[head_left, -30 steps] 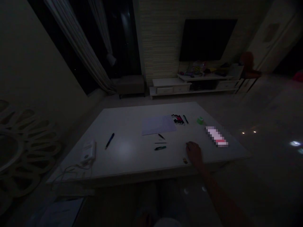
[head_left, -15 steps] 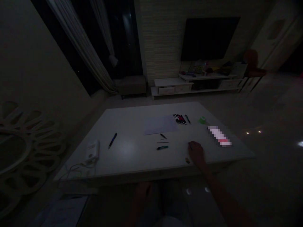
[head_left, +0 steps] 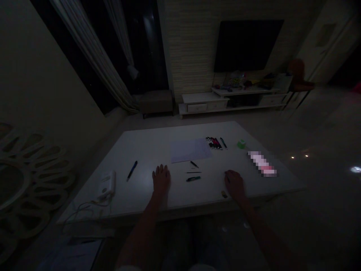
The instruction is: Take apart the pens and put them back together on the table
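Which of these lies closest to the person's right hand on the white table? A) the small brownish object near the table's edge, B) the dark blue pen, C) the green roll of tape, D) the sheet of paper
A. The small brownish object lies just beside the right hand, near the front edge of the table, while the green roll of tape sits much farther away.

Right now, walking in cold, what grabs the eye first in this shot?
The two bare hands: the left hand and right hand rest on the near half of a large white table. Next comes the pixelated pink-and-white strip at the table's right side, with a row of pens toward the far edge. Beyond the table, a dark wall-mounted TV dominates the back wall.
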{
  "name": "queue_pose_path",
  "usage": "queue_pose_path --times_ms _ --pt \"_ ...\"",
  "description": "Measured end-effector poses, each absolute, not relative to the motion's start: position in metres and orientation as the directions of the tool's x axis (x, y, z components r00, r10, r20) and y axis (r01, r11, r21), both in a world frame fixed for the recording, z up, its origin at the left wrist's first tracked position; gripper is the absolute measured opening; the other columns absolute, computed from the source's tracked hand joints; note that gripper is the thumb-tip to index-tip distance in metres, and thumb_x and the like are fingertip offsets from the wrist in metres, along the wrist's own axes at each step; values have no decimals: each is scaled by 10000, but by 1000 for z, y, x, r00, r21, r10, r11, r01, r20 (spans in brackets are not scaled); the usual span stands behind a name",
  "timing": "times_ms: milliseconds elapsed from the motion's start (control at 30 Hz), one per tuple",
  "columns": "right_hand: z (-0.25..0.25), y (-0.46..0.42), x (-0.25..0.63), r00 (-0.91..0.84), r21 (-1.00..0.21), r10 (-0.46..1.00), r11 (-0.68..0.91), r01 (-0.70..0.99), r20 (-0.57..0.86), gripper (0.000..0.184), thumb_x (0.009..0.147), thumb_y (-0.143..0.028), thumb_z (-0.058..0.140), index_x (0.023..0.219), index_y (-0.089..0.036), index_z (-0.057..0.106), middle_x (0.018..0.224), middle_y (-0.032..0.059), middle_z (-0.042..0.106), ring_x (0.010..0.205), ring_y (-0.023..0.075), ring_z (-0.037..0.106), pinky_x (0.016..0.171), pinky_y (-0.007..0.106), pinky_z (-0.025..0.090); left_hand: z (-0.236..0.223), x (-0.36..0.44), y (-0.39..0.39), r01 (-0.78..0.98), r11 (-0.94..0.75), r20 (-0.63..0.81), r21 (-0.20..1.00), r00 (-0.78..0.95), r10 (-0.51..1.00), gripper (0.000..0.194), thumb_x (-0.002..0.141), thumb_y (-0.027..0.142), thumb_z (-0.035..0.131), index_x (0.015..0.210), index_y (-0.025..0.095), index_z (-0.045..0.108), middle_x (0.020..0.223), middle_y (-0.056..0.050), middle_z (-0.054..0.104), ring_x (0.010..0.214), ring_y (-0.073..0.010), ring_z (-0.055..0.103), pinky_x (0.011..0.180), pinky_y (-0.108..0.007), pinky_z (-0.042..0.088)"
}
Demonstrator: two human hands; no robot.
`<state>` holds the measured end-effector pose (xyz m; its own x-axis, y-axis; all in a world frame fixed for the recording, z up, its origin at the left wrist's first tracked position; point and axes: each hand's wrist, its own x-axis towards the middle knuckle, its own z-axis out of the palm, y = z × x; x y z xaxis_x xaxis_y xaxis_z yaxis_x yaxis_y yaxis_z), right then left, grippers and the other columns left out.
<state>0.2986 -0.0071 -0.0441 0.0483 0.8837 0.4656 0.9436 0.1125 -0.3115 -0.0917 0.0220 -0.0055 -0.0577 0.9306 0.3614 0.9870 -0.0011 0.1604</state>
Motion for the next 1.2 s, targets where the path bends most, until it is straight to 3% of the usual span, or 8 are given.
queue_pose_path --times_ms 200,433,533,700,867,1067,1200 --pt "-45 -3 287 -48 -174 920 124 977 388 474 910 -401 386 1322 -182 473 1399 171 420 1310 309 330 1021 498 263 -10 -90 21 989 -9 274 146 -32 961 441 927 301 308 1325 184 458 1422 -129 404 1333 -289 315 1070 -538 236" --pt "-41 24 264 -6 -143 957 49 988 289 639 889 -575 349 1401 -192 369 1464 190 316 1357 364 226 1022 612 167 -10 -77 21 973 -6 223 231 -47 974 542 923 420 345 1415 195 317 1458 -152 334 1368 -324 233 1064 -594 204" --pt "-41 33 255 1 -173 953 54 983 303 593 892 -537 381 1379 -200 405 1455 180 338 1352 369 236 1015 631 153 -7 -48 16 945 -116 304 304 19 953 511 901 427 432 1369 229 387 1425 -130 393 1360 -301 259 1077 -589 193" --pt "-39 35 244 -96 -315 890 256 914 446 335 917 -329 407 1129 -186 623 1318 134 518 1239 266 425 1012 477 297 -2 6 8 840 -413 423 352 251 871 321 783 365 655 1087 269 613 1348 -83 477 1303 -270 358 1108 -562 172" --pt "-24 29 208 -120 -442 856 374 815 503 184 858 -251 523 931 -208 686 1008 93 641 992 219 540 858 354 408 -3 6 11 820 -418 409 391 253 877 143 790 193 627 925 240 638 1265 -51 548 1257 -250 409 1096 -553 205" --pt "-18 34 164 -147 -453 890 354 818 431 111 831 -260 586 893 -216 666 975 81 607 942 228 512 802 332 380 -12 -41 10 757 -285 466 588 -28 885 309 861 106 385 1098 185 567 1015 -71 626 974 -188 576 924 -394 441" --pt "-27 42 159 -144 -434 899 333 837 413 118 854 -248 546 796 -207 639 904 79 620 893 232 508 771 334 349 -9 -44 8 753 -300 468 586 -12 884 406 816 50 393 1177 181 525 1031 -82 588 965 -183 558 853 -336 463"
